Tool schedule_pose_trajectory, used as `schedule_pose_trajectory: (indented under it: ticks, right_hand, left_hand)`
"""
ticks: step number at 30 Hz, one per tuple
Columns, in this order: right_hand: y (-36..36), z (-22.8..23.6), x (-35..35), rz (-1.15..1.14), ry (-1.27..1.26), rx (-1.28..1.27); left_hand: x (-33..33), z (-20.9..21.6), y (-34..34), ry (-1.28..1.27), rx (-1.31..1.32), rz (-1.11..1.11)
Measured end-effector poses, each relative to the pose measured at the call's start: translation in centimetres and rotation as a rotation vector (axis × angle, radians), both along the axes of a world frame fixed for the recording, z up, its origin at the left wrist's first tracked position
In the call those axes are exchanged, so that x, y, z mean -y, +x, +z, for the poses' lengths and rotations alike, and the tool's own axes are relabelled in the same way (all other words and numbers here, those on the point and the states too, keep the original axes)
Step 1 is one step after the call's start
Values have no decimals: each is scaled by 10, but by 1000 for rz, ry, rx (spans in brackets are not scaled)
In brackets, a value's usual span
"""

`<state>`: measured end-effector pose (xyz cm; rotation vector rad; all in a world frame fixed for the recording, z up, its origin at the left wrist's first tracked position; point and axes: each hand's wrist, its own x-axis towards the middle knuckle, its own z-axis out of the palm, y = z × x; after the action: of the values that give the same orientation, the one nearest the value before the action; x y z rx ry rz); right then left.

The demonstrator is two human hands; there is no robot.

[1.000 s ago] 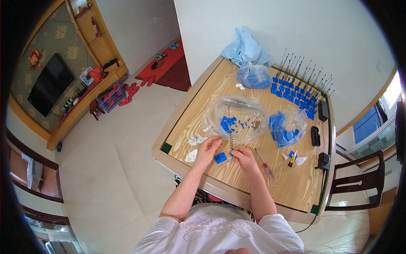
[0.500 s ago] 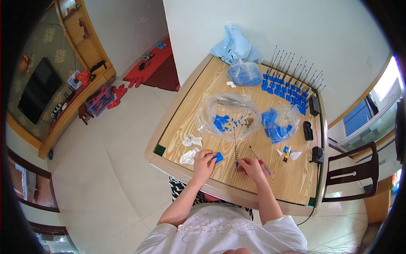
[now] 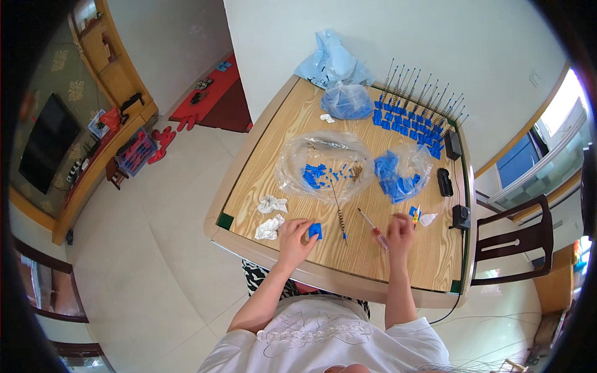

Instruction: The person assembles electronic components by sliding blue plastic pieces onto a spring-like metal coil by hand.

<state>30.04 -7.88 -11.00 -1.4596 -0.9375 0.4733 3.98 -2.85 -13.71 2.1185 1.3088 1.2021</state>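
My left hand (image 3: 294, 242) rests on the table near its front edge, fingertips closed on a small blue square base (image 3: 315, 231). To the right, my right hand (image 3: 400, 233) is just left of a small yellow glue tube (image 3: 415, 215). Its fingers are curled together; whatever they hold is hidden. Between the hands a thin spring rod (image 3: 341, 221) with a dark coil and a blue lower end lies on the wood. A screwdriver (image 3: 379, 237) with a red, clear handle lies beside my right hand.
Behind my hands are an open clear bag (image 3: 283, 165) with small blue parts and a bag of blue pieces (image 3: 388, 177). Rows of blue bases with upright spring rods (image 3: 410, 118) fill the far right. Crumpled tissues (image 3: 268, 227) lie left; a black box (image 3: 461, 216) stands right.
My right hand has let go of the spring rod and moved right, to beside the glue tube. The rod now lies on the table. My left hand stays at the blue base.
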Motion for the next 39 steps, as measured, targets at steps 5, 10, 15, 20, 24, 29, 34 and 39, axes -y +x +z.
schedule_pose_trajectory:
  ticks: [5,10,15,20,24,29,34,39]
  right_hand:
    - [55,-1,26,-660,332,23]
    - [95,-42,42,-651,121,35]
    - [104,-66,36,-572,-78,144]
    - [101,-66,20,-513,-144,277]
    - [111,-67,11,-523,-125,367]
    - [121,-59,6,-416,-80,143]
    - [91,-21,-2,-438,33,209]
    - [2,35,-21,-38,76,162]
  left_hand:
    - [-4,-12,1,11,9,20]
    - [-6,-11,5,-7,67,21]
    - [-5,-17,0,-311,472,-102]
    - [5,24,-11,-732,950,-219]
    - [7,30,-21,-600,877,-245]
    - [9,41,-33,-609,934,-255]
    - [10,40,-42,-523,943,-247]
    - [8,44,-57,-380,819,-204]
